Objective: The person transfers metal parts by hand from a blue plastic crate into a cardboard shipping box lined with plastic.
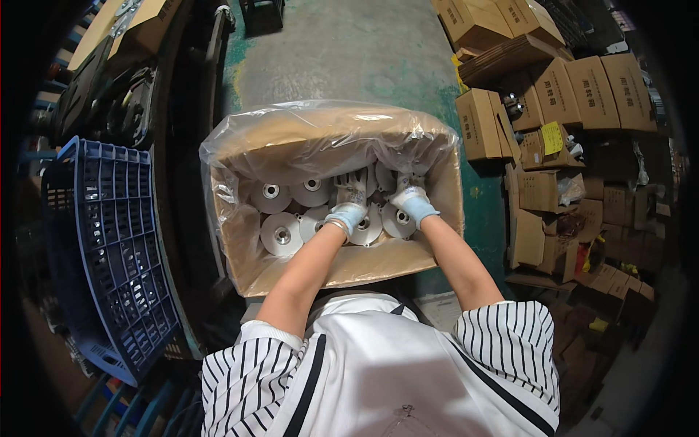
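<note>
Discs [280,234], grey and round with shiny bumps in the middle, lie in the big brown box [386,266] in about two rows. The person's arms [306,273] reach in over its near edge, the right one by the near right corner. A clear bag [218,149] lines the box and puffs up over its far edge. The left hand [351,193] is in the middle of the box, low by the discs, with its fingers pointing at the far wall. They look dim from here, so I can't tell if they are spread or pinching a disc. The right hand [410,191] is near the right wall of the box, with folds of the bag just past it. Its fingers are too hard to see, so I can't tell how they are held. The box has more room to the left of the hands than to the right. Past the far edge of the box, grey floor [349,58] goes a long way back. To the right of the box, a green strip [484,218] runs between it and the brown cartons [475,124]. To the left of the box, a blue crate [120,255] stands apart from it.
</note>
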`<state>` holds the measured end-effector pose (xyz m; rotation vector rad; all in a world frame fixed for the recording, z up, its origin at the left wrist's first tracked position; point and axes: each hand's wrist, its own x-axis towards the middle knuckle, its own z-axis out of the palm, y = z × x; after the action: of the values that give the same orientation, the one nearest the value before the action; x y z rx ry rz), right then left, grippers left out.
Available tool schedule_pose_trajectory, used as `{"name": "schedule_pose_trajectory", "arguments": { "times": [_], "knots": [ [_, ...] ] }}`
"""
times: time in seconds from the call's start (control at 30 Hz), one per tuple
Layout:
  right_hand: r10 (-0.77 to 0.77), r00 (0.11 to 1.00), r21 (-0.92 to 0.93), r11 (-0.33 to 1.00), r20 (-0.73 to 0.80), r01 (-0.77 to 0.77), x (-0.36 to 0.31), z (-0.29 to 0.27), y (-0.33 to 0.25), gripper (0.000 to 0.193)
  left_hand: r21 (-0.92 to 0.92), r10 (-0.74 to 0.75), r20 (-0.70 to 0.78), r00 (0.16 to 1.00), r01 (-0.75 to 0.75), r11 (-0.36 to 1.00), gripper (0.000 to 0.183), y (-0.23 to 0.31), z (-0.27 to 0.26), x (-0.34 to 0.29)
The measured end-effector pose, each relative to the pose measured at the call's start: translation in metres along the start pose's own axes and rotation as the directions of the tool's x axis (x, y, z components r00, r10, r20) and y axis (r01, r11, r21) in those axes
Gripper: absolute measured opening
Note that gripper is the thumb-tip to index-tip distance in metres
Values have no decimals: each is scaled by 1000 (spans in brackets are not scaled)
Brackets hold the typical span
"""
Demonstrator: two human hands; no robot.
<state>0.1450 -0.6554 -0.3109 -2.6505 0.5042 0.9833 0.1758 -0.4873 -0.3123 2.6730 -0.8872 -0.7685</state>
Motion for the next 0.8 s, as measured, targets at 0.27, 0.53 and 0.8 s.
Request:
{"name": "schedule_pose_trajectory", "arguments": {
  "times": [0.27, 0.53, 0.8],
  "knots": [
    [-362, 901, 151, 903, -238, 403, -51, -80, -17, 68, -413, 159, 32, 987, -132, 901, 72, -68, -94, -44],
    [105, 655, 661, 203, -748, 722, -118, -125, 37, 36, -559, -293, -745, 599, -322, 764, 45, -109, -194, -170],
    [272, 669, 719, 182, -692, 670, -150, -94, 69, 32, -961, -880, -277, 385, -94, 262, 50, -188, -60, -287]
  ]
}}
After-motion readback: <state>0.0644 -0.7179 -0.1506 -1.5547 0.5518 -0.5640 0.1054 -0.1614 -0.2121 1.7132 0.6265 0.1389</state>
